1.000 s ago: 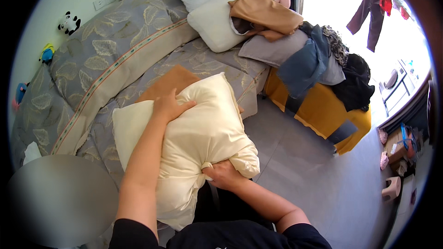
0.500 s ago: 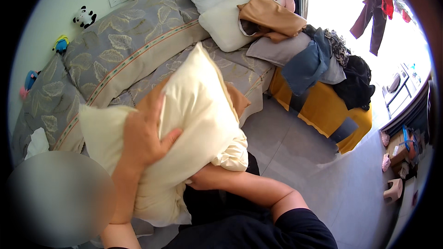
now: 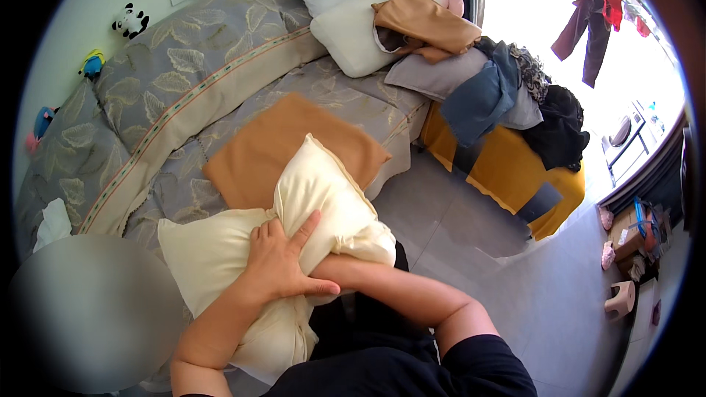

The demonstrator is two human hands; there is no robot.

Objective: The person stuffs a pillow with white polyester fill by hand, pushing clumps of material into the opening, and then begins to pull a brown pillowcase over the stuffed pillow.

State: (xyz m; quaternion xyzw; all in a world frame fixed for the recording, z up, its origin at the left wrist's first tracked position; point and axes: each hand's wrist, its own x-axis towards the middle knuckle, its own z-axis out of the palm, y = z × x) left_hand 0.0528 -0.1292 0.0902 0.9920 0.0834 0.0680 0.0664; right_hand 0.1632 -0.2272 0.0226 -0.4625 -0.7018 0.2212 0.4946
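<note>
A cream satin-like pillow [image 3: 213,246] is bunched in front of me, sharply creased in the middle, with one corner pointing up. My left hand [image 3: 283,257] presses on the crease, its thumb and index finger spread and the other fingers bent into the fabric. From the right my forearm reaches into the folds beneath it; the fingers of my right hand are hidden by the pillow and the left hand. Just beyond, a flat brown cushion cover [image 3: 283,154] lies on the patterned grey sofa [image 3: 184,88], partly covered by the pillow's upper corner.
White pillows [image 3: 353,37] and a tan satin cover [image 3: 426,18] are piled at the sofa's far end. Clothes, including a blue garment [image 3: 482,95], lie on a yellow-draped bench [image 3: 507,184]. A small pink stool [image 3: 620,300] stands on the grey tiled floor [image 3: 471,250] at right.
The pillow has come down toward me and folded more, exposing the brown cover behind it. My left hand has moved right and down, over the right wrist; the right hand has gone out of sight.
</note>
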